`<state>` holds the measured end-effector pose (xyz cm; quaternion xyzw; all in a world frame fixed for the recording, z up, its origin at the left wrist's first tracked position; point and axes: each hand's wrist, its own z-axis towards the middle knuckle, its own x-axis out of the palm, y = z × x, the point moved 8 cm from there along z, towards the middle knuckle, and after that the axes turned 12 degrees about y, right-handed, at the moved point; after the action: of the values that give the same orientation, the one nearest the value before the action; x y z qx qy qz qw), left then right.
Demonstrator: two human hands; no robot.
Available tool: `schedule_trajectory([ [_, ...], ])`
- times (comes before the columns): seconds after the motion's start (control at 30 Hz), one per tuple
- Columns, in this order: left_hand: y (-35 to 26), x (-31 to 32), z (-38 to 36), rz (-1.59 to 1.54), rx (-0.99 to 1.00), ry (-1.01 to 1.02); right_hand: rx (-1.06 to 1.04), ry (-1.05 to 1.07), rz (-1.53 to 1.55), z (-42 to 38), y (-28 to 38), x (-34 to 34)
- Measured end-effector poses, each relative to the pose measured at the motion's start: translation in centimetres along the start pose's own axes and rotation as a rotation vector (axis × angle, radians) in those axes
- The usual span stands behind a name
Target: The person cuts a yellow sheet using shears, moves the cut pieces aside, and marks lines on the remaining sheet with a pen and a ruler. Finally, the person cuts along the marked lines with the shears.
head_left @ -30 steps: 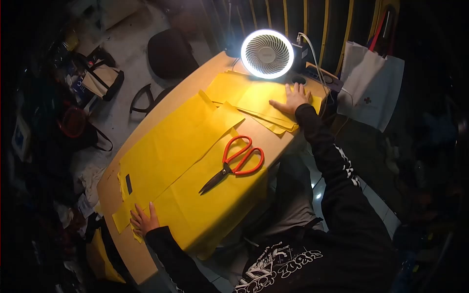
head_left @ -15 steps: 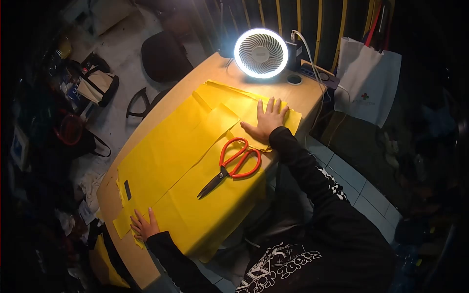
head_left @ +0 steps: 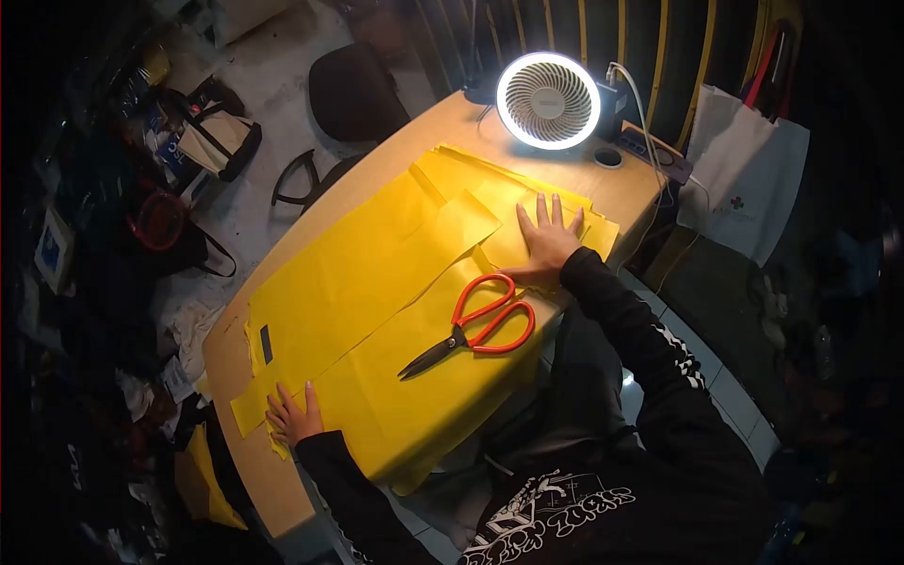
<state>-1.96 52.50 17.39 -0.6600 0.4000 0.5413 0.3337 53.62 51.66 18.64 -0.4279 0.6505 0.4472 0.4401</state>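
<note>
Large overlapping yellow sheets, of cloth or paper, cover much of the wooden table and hang over its near edge. My left hand rests on them at the lower left corner, fingers apart. At the right end, my right hand lies flat on the sheets with its fingers spread. A pair of scissors with red handles lies on the yellow, just below my right hand, blades pointing down left. A small dark strip lies above my left hand.
A round fan with a lit ring stands at the table's far end, beside cables and a power strip. A white bag hangs to the right. Chairs and bags are on the floor beyond.
The camera view has shifted, so the table and everything on it appear farther right. Both hands stay on the yellow sheets, and the scissors stay lying on them.
</note>
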Motion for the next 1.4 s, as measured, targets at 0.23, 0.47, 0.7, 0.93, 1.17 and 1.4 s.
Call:
schedule_trajectory([
  [0.23, 0.1, 0.2, 0.1, 0.009, -0.002, -0.003, 0.014, 0.000, 0.023, 0.6, 0.5, 0.4],
  [0.47, -0.1, 0.0, -0.3, 0.001, 0.009, -0.011, 0.016, -0.104, 0.035, 1.1, 0.8, 0.3],
  [0.7, -0.2, 0.0, -0.3, -0.011, 0.011, -0.005, 0.125, -0.242, 0.032, 3.6, -2.0, -1.4],
  [0.93, -0.3, -0.1, -0.5, 0.000, 0.008, -0.012, -0.074, -0.340, 0.053, 3.0, -1.5, -2.3],
  [1.17, -0.3, 0.1, -0.5, -0.001, 0.024, -0.062, -0.676, -0.481, 0.150, 2.0, 10.6, -5.8],
  [1.4, -0.6, -0.6, -1.2, -0.039, 0.034, -0.121, -0.738, -0.104, -0.142, 8.0, 16.4, 1.9],
])
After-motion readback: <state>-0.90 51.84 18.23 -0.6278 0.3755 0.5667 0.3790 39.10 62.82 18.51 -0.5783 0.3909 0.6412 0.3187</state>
